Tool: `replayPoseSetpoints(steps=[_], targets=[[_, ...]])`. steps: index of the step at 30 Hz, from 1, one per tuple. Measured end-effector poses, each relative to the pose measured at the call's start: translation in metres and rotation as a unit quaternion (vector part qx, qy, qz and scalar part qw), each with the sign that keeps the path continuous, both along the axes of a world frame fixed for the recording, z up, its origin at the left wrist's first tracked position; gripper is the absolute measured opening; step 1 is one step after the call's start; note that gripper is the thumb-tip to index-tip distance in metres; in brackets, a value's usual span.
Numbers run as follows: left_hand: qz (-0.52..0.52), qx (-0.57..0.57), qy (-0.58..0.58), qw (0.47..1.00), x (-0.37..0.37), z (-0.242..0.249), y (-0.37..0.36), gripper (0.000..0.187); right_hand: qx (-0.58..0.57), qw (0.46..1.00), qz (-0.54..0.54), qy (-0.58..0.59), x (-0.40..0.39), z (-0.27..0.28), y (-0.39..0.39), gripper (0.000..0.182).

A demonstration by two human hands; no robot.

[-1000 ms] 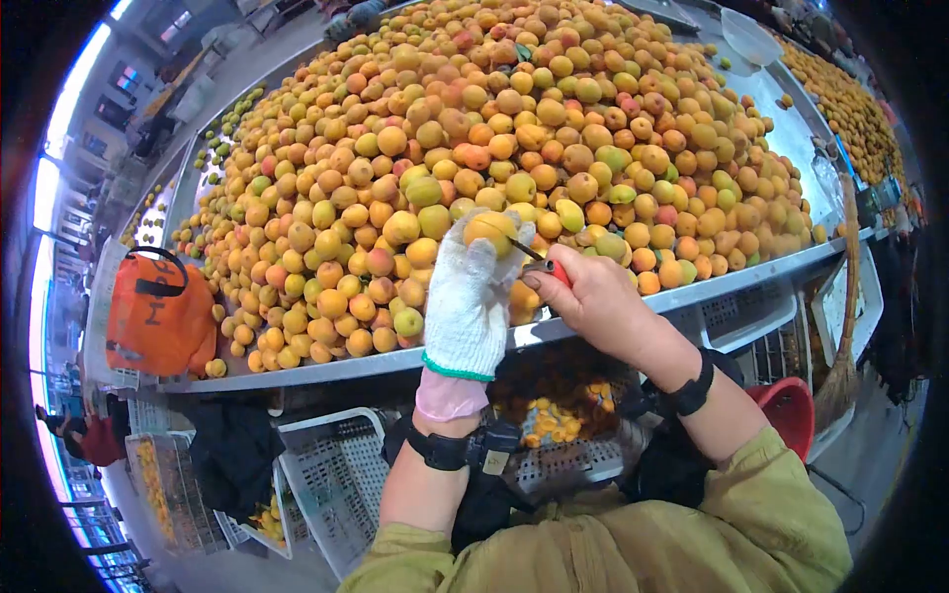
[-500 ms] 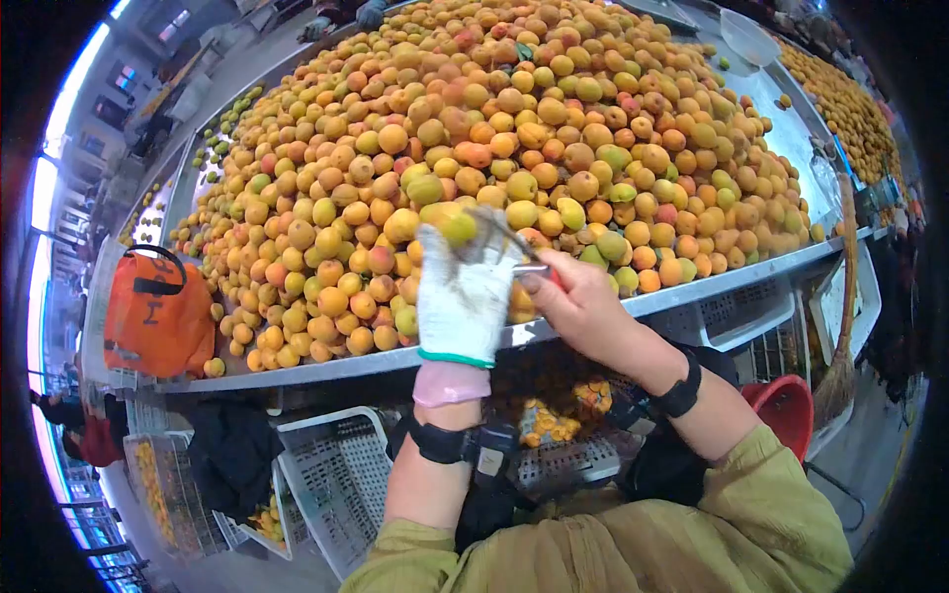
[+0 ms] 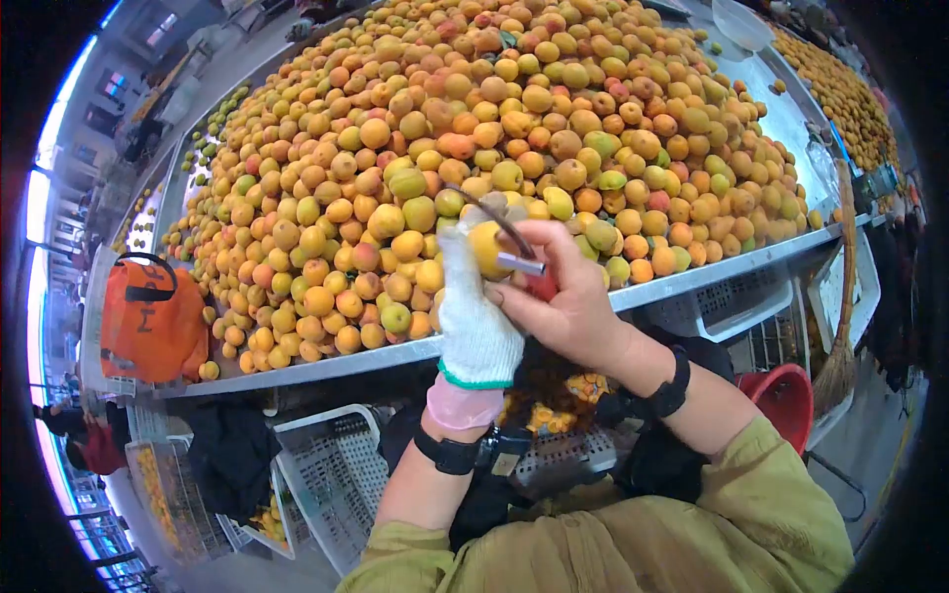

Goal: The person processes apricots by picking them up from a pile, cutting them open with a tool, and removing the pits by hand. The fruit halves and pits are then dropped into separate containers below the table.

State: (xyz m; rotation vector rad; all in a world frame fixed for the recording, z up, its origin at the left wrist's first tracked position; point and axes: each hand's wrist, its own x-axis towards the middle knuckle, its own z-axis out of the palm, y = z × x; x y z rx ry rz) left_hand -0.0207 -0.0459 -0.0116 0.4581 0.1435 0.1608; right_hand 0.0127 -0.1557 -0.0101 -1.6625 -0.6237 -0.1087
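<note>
My left hand (image 3: pixel 474 306), in a white knit glove, grips a yellow apricot (image 3: pixel 488 247) just above the table's front edge. My bare right hand (image 3: pixel 563 306) holds a red-handled knife (image 3: pixel 522 259) whose thin curved blade arcs over the top of that apricot. Both hands are close together in front of a huge heap of apricots (image 3: pixel 514 128) on the metal table (image 3: pixel 326 364).
An orange bag (image 3: pixel 148 316) hangs at the table's left corner. White slatted crates (image 3: pixel 336 474) and a crate with cut fruit (image 3: pixel 554 415) sit under the table. A red bucket (image 3: pixel 786 400) and a broom (image 3: pixel 840 366) stand at right. A white bowl (image 3: pixel 741 22) lies far back.
Both hands have shifted slightly right and lower, toward me. The apricot has turned in the gloved hand, and the blade now curves over its top.
</note>
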Motion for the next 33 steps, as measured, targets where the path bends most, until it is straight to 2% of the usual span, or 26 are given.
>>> replayPoseSetpoints(steps=[2,3,4,6,7,8,10,12,14,18,20,21,23,26,33], targets=[[0.028,0.160,0.043,0.986,0.000,-0.009,0.010,0.053,0.018,0.976,0.169,0.136,-0.004,0.003,-0.007,0.032],[0.095,0.252,0.077,0.960,0.006,-0.013,0.010,0.058,0.035,0.982,0.170,0.076,0.000,-0.003,-0.006,0.031],[0.100,0.253,0.080,0.959,0.007,-0.013,0.015,0.058,0.014,0.985,0.147,0.090,-0.001,-0.002,-0.010,0.027],[0.141,0.341,0.072,0.927,0.006,-0.005,0.027,0.057,-0.053,0.967,0.195,0.154,0.011,0.001,-0.022,0.027],[0.157,0.358,0.094,0.915,0.004,0.007,0.028,0.062,-0.073,0.975,0.180,0.106,0.013,0.003,-0.024,0.032],[0.160,0.360,0.096,0.914,0.004,0.007,0.034,0.062,-0.072,0.975,0.183,0.106,0.014,0.003,-0.026,0.032],[0.189,0.408,0.096,0.888,0.005,0.006,0.044,0.068,-0.148,0.969,0.179,0.079,0.016,0.003,-0.030,0.035],[0.204,0.397,0.106,0.888,0.006,0.008,0.044,0.074,-0.179,0.965,0.183,0.057,0.016,0.002,-0.031,0.039],[0.196,0.462,0.069,0.862,0.005,0.006,0.048,0.076,-0.203,0.960,0.192,0.031,0.017,0.001,-0.032,0.040],[0.175,0.436,0.077,0.880,-0.001,0.020,0.043,0.078,-0.214,0.959,0.185,0.017,0.019,0.001,-0.031,0.041],[0.200,0.492,0.107,0.841,0.001,0.018,0.047,0.079,-0.232,0.958,0.169,-0.025,0.020,-0.001,-0.031,0.041],[0.200,0.492,0.107,0.841,0.001,0.015,0.050,0.079,-0.232,0.958,0.169,-0.025,0.021,-0.001,-0.032,0.041],[0.167,0.540,0.079,0.821,0.000,0.010,0.059,0.082,-0.262,0.948,0.181,-0.026,0.025,0.003,-0.034,0.041],[0.128,0.521,0.091,0.839,-0.001,0.014,0.059,0.083,-0.256,0.946,0.198,-0.015,0.026,0.004,-0.036,0.041],[0.116,0.493,0.086,0.858,0.004,0.008,0.059,0.083,-0.252,0.950,0.178,-0.041,0.024,0.001,-0.036,0.041]])
